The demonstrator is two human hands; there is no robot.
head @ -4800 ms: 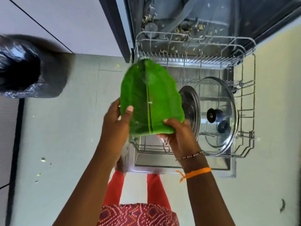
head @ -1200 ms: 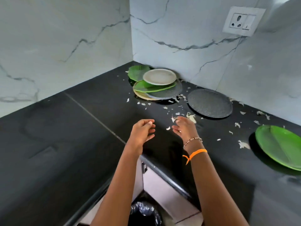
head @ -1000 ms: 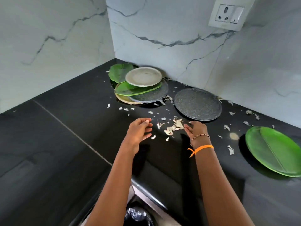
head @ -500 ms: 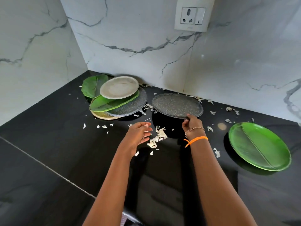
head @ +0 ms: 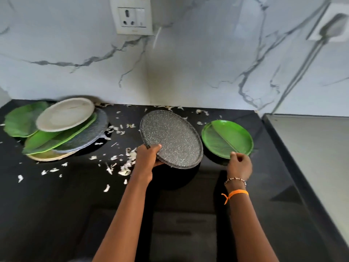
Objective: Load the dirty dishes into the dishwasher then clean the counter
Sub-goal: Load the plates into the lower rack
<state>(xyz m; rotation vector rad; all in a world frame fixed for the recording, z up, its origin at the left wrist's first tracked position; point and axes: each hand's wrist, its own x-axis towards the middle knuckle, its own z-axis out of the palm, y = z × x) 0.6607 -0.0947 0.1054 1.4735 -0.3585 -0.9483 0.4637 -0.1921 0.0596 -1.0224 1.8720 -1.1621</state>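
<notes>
Nearest, on the glossy black stone bench [head: 56, 214], the left hand [head: 146, 157] now grips the near-left rim of the round speckled dark-grey plate [head: 172, 138], thumb on top, and tilts it up off the bench; half a second ago that plate lay flat under the right hand's fingertips. The right hand [head: 239, 165] has shifted right and now pinches the near rim of the oval green leaf-patterned plate [head: 226, 138], which lies flat just right of the speckled one. White food scraps [head: 124, 165] litter the bench left of the left hand. Farther left, a stack of plates [head: 62, 129] topped by a pale grey one sits against the white marble wall [head: 188, 72], which carries a white wall socket [head: 132, 16].
</notes>
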